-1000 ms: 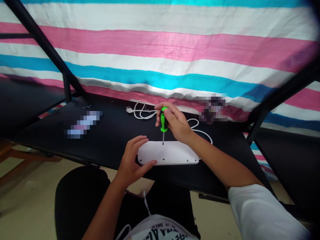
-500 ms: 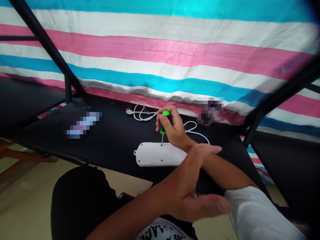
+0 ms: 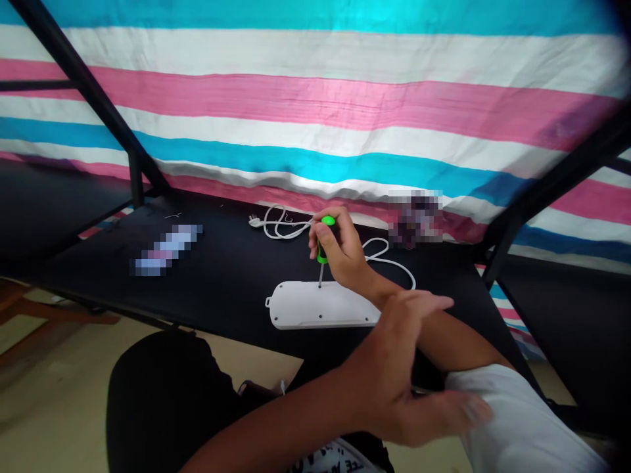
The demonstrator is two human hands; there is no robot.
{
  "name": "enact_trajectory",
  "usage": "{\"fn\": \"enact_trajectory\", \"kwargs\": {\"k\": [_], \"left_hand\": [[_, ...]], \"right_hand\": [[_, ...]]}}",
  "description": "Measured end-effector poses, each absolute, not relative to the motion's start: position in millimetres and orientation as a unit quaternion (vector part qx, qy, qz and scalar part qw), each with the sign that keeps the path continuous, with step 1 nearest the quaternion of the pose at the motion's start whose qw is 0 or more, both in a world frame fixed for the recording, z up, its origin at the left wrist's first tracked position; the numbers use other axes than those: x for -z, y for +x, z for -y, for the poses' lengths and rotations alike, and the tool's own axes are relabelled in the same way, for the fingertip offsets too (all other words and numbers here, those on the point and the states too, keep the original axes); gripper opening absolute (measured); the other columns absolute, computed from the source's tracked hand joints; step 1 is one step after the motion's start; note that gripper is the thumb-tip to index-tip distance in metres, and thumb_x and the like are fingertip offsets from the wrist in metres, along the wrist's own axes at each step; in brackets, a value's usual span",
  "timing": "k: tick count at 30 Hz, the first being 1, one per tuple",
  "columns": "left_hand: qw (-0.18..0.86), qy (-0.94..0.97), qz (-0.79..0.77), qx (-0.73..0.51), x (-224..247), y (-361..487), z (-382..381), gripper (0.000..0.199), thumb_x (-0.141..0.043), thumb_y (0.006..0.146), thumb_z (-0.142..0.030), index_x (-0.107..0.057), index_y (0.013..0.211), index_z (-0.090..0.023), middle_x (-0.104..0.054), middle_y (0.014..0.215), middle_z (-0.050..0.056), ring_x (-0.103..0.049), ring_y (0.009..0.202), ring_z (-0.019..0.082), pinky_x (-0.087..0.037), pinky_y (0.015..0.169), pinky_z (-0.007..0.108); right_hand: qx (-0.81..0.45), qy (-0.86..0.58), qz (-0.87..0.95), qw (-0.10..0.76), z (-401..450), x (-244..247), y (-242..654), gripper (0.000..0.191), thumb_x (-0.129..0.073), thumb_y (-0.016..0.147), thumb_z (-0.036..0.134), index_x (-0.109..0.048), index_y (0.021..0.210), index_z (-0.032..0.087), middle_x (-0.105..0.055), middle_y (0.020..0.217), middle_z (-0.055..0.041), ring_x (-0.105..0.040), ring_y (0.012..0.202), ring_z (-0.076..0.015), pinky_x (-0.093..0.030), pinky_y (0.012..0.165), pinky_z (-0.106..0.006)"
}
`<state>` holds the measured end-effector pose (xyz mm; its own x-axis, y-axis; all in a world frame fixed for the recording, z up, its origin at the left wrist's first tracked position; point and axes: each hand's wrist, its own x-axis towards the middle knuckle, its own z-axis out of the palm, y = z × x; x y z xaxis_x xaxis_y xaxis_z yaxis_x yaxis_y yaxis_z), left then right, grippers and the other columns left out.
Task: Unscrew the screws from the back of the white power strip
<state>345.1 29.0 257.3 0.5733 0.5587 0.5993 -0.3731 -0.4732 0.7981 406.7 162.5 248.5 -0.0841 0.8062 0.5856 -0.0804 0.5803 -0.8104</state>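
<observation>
My right hand [image 3: 340, 246] is closed around the green-and-black handle of a screwdriver [image 3: 322, 272]. The screwdriver stands nearly upright, its tip at a screw hole along the far edge of a white power strip [image 3: 315, 305]. The strip lies with its plain, holed side up, and its right end is hidden behind my arms. My left hand [image 3: 404, 368] reaches across in front of my right forearm, thumb spread wide from the fingers, holding nothing. It is slightly blurred, and I cannot tell whether it touches the forearm.
A white cord [image 3: 280, 230] with a plug [image 3: 255, 221] loops on the black tabletop [image 3: 217, 263] behind the strip. A pixelated item [image 3: 167, 249] lies at the left, another [image 3: 417, 220] at the back right. Black frame bars [image 3: 98, 98] and a striped sheet [image 3: 296, 98] stand behind.
My left hand has shifted a little to the right over my right forearm. My right hand keeps its grip on the screwdriver at the same hole.
</observation>
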Motion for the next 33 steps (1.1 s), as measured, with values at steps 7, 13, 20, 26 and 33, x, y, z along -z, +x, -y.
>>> {"fn": "enact_trajectory", "kwargs": {"k": [7, 13, 20, 26, 33], "left_hand": [[0.531, 0.701, -0.06, -0.473, -240.8, 370.9, -11.1, 0.09, -0.086, 0.081, -0.053, -0.04, 0.152, -0.021, -0.053, 0.144, 0.019, -0.056, 0.136, 0.037, -0.048, 0.115, 0.055], [0.501, 0.696, -0.121, -0.501, -261.2, 350.9, -16.0, 0.084, -0.076, 0.089, -0.055, -0.035, 0.155, -0.023, -0.042, 0.155, 0.019, -0.043, 0.149, 0.039, -0.038, 0.124, 0.06], [0.606, 0.648, -0.106, -0.449, -247.3, 375.9, -1.4, 0.083, -0.082, 0.085, -0.053, -0.041, 0.151, -0.025, -0.046, 0.153, 0.016, -0.046, 0.147, 0.038, -0.042, 0.122, 0.06], [0.605, 0.616, -0.161, -0.478, -261.0, 353.6, -14.2, 0.06, -0.063, 0.102, -0.045, -0.036, 0.152, -0.028, -0.04, 0.157, 0.012, -0.039, 0.152, 0.03, -0.035, 0.128, 0.056], [0.648, 0.605, -0.175, -0.427, -264.9, 356.4, -8.6, 0.064, -0.068, 0.099, -0.046, -0.036, 0.152, -0.031, -0.04, 0.159, 0.01, -0.034, 0.156, 0.03, -0.032, 0.13, 0.057]], "right_hand": [[-0.35, -0.296, 0.643, 0.614, -162.0, -247.6, 408.1, 0.032, -0.06, 0.103, 0.055, -0.054, 0.118, 0.027, -0.062, 0.086, 0.0021, -0.062, 0.067, -0.0111, -0.052, 0.058, -0.026], [-0.33, -0.292, 0.654, 0.615, -158.5, -247.6, 407.9, 0.031, -0.06, 0.103, 0.054, -0.055, 0.119, 0.028, -0.061, 0.092, 0.0006, -0.063, 0.073, -0.0122, -0.054, 0.061, -0.027], [-0.291, -0.316, 0.672, 0.603, -156.9, -247.0, 409.8, 0.031, -0.058, 0.104, 0.055, -0.054, 0.119, 0.028, -0.062, 0.087, 0.0011, -0.064, 0.071, -0.0133, -0.052, 0.062, -0.029], [-0.267, -0.31, 0.683, 0.606, -155.8, -248.8, 408.7, 0.028, -0.056, 0.106, 0.051, -0.054, 0.12, 0.027, -0.062, 0.088, 0.0018, -0.062, 0.068, -0.0121, -0.053, 0.065, -0.029], [-0.261, -0.307, 0.687, 0.605, -156.0, -248.6, 409.1, 0.027, -0.055, 0.106, 0.051, -0.053, 0.12, 0.028, -0.061, 0.09, 0.001, -0.061, 0.071, -0.0126, -0.053, 0.066, -0.029]]}}
